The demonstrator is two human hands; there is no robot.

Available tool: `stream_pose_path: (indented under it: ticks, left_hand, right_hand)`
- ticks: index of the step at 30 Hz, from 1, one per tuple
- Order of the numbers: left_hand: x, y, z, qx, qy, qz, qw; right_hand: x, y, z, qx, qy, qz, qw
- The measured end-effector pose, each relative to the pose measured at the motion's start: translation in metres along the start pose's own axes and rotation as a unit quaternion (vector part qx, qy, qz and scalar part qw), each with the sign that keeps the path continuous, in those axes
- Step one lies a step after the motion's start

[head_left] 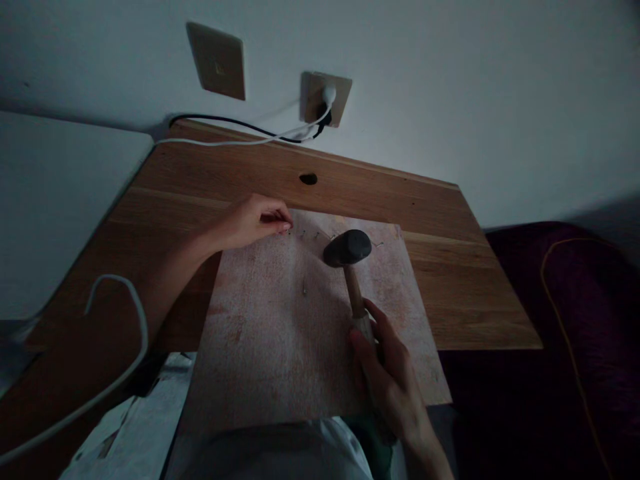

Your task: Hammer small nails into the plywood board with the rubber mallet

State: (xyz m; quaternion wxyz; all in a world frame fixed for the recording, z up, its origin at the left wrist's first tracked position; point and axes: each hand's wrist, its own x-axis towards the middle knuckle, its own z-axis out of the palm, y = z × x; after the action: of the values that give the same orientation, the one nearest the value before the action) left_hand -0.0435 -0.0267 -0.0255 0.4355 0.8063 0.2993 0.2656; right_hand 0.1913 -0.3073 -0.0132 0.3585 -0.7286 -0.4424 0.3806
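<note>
My right hand is wrapped round the handle of a rubber mallet. The mallet's black head hangs over the upper part of a flat wooden board. Near the board's far left corner, my left hand pinches with thumb and forefinger what looks like a small nail, mostly covered by the fingertips. Several thin nails, among them one nail close to my left fingers, run in a row along the far edge. A single loose nail lies at mid-board.
Beneath the board is a wooden desk with a cable hole. White and black cables lead to a wall socket. A white cable curves across my left forearm. Dark purple fabric lies at the right.
</note>
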Motion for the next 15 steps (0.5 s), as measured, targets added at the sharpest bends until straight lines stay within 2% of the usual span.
stream_pose_path:
  ticks: [6, 15]
  left_hand:
    - [0.0005, 0.0026, 0.0023, -0.007, -0.011, 0.015, 1.000]
    - [0.0004, 0.0029, 0.0004, 0.038, -0.010, 0.038, 0.999]
  right_hand:
    - [-0.0001, -0.0030, 0.0005, 0.012, -0.003, 0.005, 1.000]
    - [0.0000, 0.0014, 0.0007, 0.009, -0.004, -0.006, 1.000]
